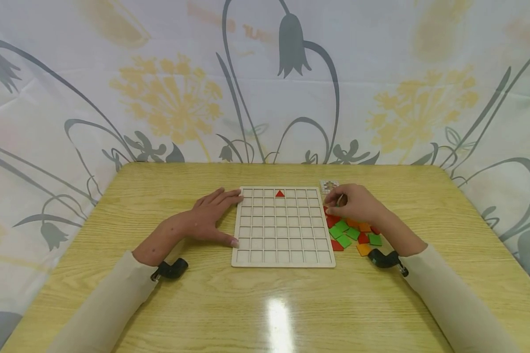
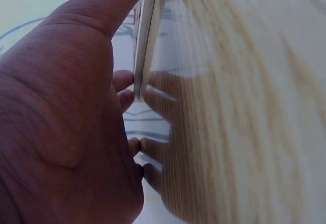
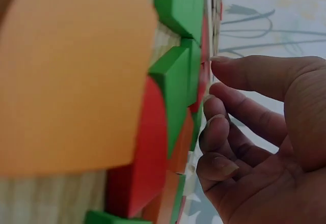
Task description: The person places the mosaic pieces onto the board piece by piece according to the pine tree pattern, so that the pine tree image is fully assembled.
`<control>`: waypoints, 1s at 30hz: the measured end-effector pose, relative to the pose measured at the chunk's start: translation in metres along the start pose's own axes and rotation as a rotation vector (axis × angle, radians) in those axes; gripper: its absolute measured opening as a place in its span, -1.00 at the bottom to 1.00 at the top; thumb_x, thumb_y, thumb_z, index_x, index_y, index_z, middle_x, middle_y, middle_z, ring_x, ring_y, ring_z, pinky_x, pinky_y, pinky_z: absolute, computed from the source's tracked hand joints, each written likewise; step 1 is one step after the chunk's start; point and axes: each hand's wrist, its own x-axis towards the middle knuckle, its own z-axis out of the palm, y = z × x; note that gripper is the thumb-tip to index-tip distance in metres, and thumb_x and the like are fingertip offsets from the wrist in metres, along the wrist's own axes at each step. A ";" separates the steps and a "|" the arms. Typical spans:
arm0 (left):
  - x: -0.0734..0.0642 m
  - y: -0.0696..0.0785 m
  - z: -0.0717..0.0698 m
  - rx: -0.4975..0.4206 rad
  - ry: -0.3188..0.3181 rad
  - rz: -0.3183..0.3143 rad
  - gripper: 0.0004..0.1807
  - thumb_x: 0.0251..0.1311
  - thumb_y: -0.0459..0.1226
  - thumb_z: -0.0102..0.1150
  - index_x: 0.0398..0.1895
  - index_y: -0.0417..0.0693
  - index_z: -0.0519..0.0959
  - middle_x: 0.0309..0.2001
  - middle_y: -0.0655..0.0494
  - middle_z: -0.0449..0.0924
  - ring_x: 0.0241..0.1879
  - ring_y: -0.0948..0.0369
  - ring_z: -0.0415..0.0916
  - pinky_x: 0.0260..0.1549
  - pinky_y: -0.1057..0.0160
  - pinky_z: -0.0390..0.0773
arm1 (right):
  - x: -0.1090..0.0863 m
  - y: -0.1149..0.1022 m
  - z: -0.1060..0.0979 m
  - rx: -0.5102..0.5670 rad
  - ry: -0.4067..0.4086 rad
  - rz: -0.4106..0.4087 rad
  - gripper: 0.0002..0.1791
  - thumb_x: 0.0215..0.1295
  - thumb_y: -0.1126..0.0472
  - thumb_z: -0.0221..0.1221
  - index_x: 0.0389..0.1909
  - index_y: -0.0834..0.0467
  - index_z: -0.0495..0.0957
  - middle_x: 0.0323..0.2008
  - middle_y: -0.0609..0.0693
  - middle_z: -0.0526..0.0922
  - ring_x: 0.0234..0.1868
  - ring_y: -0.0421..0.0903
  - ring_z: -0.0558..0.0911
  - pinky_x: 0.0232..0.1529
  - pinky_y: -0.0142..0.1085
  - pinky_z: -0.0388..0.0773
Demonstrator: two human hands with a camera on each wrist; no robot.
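Spreading along the left side of the pale gridded board (image 1: 283, 245), the person's left hand (image 1: 203, 223) lies with its fingers extended, fingertips touching the far part of that edge and the thumb at the near part; it grips nothing closed. The board lies flat on the wood-grain table (image 1: 203, 309), and one red triangle (image 1: 279, 194) sits in the middle cell of its far row.

Across from it, the right hand (image 1: 355, 202) reaches down just beside the board's right edge, thumb and fingers bent toward some red pieces (image 1: 333, 220). From where I stand I can't tell whether it pinches one; the right wrist view shows the thumb and fingertips close to the heap, their contact unclear.

Nearer than those fingers, green tiles (image 1: 344, 240) and orange tiles (image 1: 363, 250) lie loosely mixed with more red ones, some overlapping. A small card (image 1: 330, 186) printed with a grid and a brownish figure lies at the board's far right corner, its detail too small to make out.

Behind the table hangs a flowered cloth (image 1: 256, 108) in grey and yellow. Faint orange lettering (image 1: 256, 32) high on it looks reversed and blurred, and I can't read it surely.
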 end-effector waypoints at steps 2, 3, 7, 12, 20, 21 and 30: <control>0.000 0.000 0.000 0.000 0.001 0.000 0.24 0.13 0.29 0.48 0.73 0.01 0.06 0.74 0.01 -0.15 0.69 -0.26 -0.32 0.48 -0.47 -0.10 | -0.001 0.002 0.001 0.000 -0.014 0.002 -0.81 0.40 0.26 0.40 -0.03 0.21 0.76 -0.23 -0.01 0.71 -0.36 -0.06 0.58 -0.28 -0.20 0.56; 0.000 0.000 0.000 -0.001 0.001 -0.001 0.24 0.13 0.29 0.49 0.73 0.01 0.06 0.74 0.01 -0.15 0.69 -0.26 -0.32 0.48 -0.47 -0.10 | -0.001 0.002 0.001 -0.002 -0.018 -0.001 -0.81 0.40 0.25 0.40 -0.03 0.20 0.76 -0.23 -0.01 0.70 -0.36 -0.06 0.58 -0.28 -0.19 0.56; 0.000 0.001 0.000 -0.006 -0.001 -0.003 0.24 0.13 0.27 0.50 0.73 -0.01 0.06 0.74 0.01 -0.15 0.69 -0.25 -0.34 0.49 -0.46 -0.11 | 0.000 0.003 0.002 -0.014 -0.025 -0.018 -0.86 0.39 0.27 0.39 -0.08 0.18 0.76 -0.26 -0.02 0.69 -0.38 -0.06 0.58 -0.29 -0.16 0.56; -0.001 0.001 -0.001 -0.006 0.001 0.004 0.24 0.14 0.26 0.50 0.73 -0.01 0.06 0.74 0.00 -0.15 0.69 -0.26 -0.34 0.48 -0.47 -0.11 | 0.000 0.001 0.002 -0.030 -0.037 -0.020 -0.91 0.41 0.30 0.37 -0.12 0.19 0.73 -0.27 -0.01 0.67 -0.39 -0.08 0.56 -0.26 -0.15 0.55; 0.000 0.001 0.000 -0.013 0.001 0.001 0.24 0.14 0.28 0.49 0.73 0.01 0.06 0.74 0.03 -0.16 0.69 -0.25 -0.34 0.47 -0.48 -0.10 | -0.002 -0.007 0.002 -0.079 -0.037 0.001 -0.95 0.38 0.30 0.36 -0.24 0.19 0.68 -0.28 0.02 0.66 -0.41 -0.08 0.54 -0.29 -0.18 0.53; 0.000 0.000 0.000 -0.014 0.001 0.001 0.24 0.13 0.29 0.48 0.73 0.02 0.06 0.74 0.03 -0.16 0.69 -0.25 -0.33 0.47 -0.48 -0.10 | -0.002 -0.007 0.002 -0.084 -0.036 -0.002 -0.95 0.37 0.30 0.36 -0.25 0.19 0.67 -0.29 0.02 0.67 -0.42 -0.08 0.54 -0.30 -0.18 0.53; 0.000 0.000 0.000 -0.006 -0.002 0.000 0.25 0.14 0.30 0.47 0.74 0.02 0.04 0.74 0.02 -0.17 0.69 -0.25 -0.35 0.49 -0.47 -0.12 | -0.002 -0.010 0.002 -0.120 -0.039 -0.014 -0.72 0.38 0.28 0.37 0.04 0.29 0.67 -0.18 0.06 0.70 -0.25 -0.08 0.62 -0.16 -0.14 0.60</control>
